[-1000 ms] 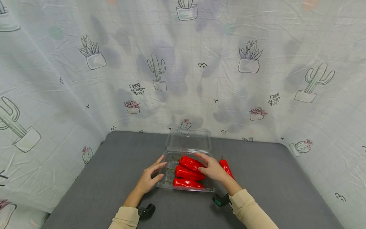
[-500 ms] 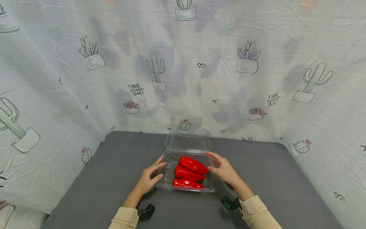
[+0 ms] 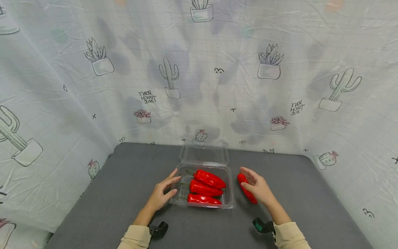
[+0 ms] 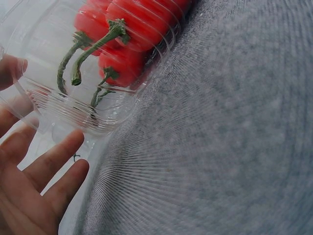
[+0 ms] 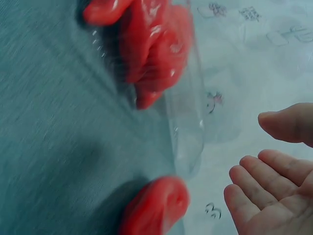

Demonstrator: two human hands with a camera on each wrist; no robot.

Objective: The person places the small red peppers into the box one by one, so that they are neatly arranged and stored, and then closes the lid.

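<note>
An open clear plastic clamshell box (image 3: pixel 231 193) holds several red peppers (image 3: pixel 206 188) with green stems, lying side by side. At its left side is my left hand (image 3: pixel 161 193), fingers spread and nearly straight, the fingertips at the box wall (image 4: pixel 73 110); whether they press on it I cannot tell. Another red pepper (image 3: pixel 247 189) lies on the table to the right of the box. Over that pepper hovers my right hand (image 3: pixel 258 186), thumb and fingers apart. In the right wrist view, the loose pepper (image 5: pixel 155 208) is apart from the right hand (image 5: pixel 274 191).
The box's transparent lid (image 3: pixel 204 154) leans back behind it, towards the patterned curtain (image 3: pixel 217 86). Grey cloth covers the table (image 3: pixel 133 173). A black wrist device (image 3: pixel 158 229) is on the left wrist, another (image 3: pixel 262 225) on the right.
My right hand has moved from above the peppers in the box rightward to the loose pepper outside. The left hand and the box have stayed in place.
</note>
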